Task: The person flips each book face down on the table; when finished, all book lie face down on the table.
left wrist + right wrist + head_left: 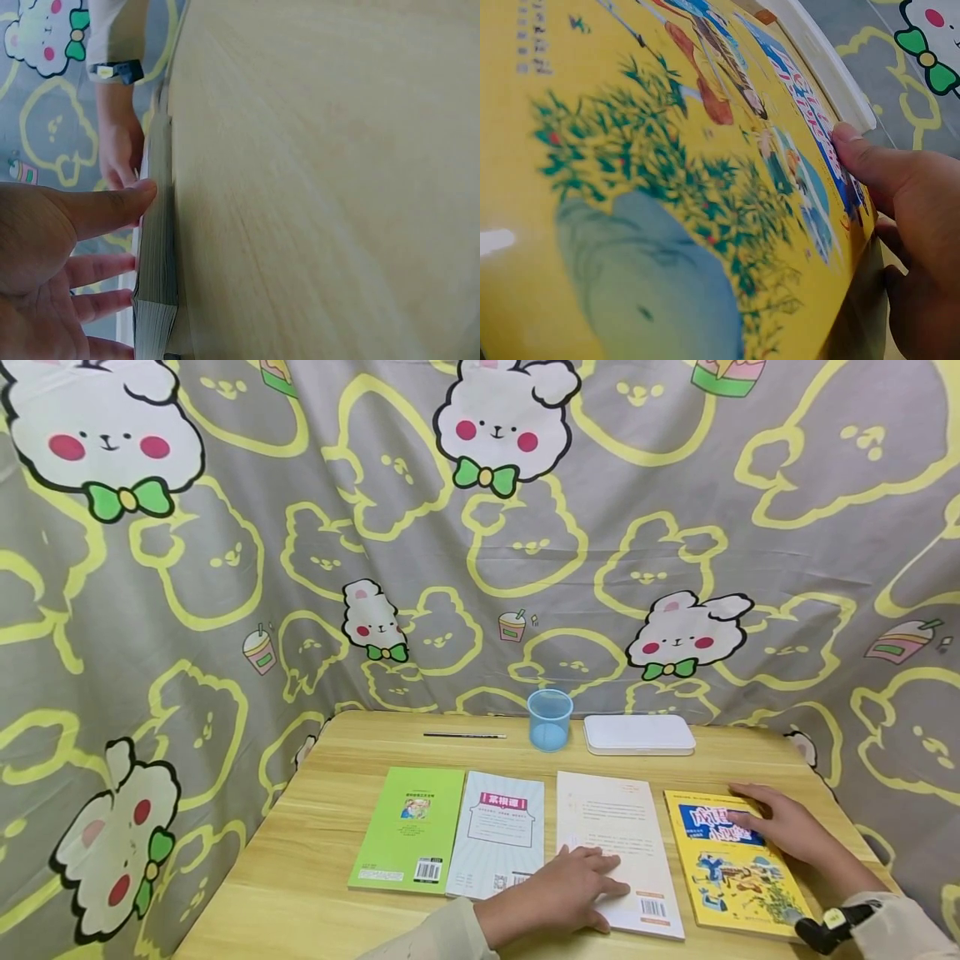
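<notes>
My left hand (566,889) rests on a cream book (611,814) with back cover up, its fingers straight across the lower part. In the left wrist view the thumb of that hand (45,262) touches the edge of the book's pages (156,259). A yellow picture-cover book (738,864) lies to the right. My right hand (798,835) grips that book's right side near the top. The right wrist view has its thumb on the yellow cover (630,90) and the other fingers of the hand (922,225) bent at the edge, partly hidden.
A green book (408,847) and a pale blue book (498,852) lie left of the cream one. Behind stand a blue translucent cup (550,722) and a white case (639,734), with a dark pencil (465,736) lying nearby. A patterned curtain (420,552) encloses the wooden table (277,868).
</notes>
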### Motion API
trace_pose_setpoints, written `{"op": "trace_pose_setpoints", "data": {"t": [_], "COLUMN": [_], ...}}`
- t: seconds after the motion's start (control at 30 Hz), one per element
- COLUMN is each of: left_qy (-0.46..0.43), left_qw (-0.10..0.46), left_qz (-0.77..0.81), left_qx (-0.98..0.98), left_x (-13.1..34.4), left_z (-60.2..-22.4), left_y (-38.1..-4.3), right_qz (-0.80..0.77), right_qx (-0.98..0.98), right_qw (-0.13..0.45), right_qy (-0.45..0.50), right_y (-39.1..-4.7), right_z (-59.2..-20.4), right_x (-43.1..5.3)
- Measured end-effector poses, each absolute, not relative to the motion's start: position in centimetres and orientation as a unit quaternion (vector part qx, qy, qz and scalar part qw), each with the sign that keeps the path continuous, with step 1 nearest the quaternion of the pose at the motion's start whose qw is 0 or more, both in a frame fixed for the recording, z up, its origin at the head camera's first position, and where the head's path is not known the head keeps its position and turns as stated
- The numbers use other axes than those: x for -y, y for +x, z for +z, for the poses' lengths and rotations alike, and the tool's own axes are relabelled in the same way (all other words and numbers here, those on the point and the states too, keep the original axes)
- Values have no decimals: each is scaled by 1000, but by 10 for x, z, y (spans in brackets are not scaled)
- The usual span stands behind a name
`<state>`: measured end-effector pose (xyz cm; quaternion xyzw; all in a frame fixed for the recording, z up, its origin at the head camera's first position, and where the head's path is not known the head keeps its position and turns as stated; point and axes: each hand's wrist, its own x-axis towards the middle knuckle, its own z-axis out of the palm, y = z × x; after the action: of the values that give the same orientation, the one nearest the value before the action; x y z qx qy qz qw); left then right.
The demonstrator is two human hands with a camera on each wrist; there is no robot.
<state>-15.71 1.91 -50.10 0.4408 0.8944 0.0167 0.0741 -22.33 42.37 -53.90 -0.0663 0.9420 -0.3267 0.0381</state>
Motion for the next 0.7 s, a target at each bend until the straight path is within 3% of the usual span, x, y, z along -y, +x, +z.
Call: {"op": "trace_pose_setpoints", "data": {"t": [0.4, 0.7], "left_qy": [431, 446], "left_qw": [75, 74], "left_qz": [2, -7], "left_qx": [-899, -892], "left_x": [-25, -63], "left_z": [-500, -497], "left_y": [-158, -154], "right_qz": [-342, -333], "right_qx": [-937, -941], "right_qw": [27, 28], "right_qy": [-67, -51], "right_y": [-223, -222], "right_z": [-547, -547], "right_x": [-427, -427]}}
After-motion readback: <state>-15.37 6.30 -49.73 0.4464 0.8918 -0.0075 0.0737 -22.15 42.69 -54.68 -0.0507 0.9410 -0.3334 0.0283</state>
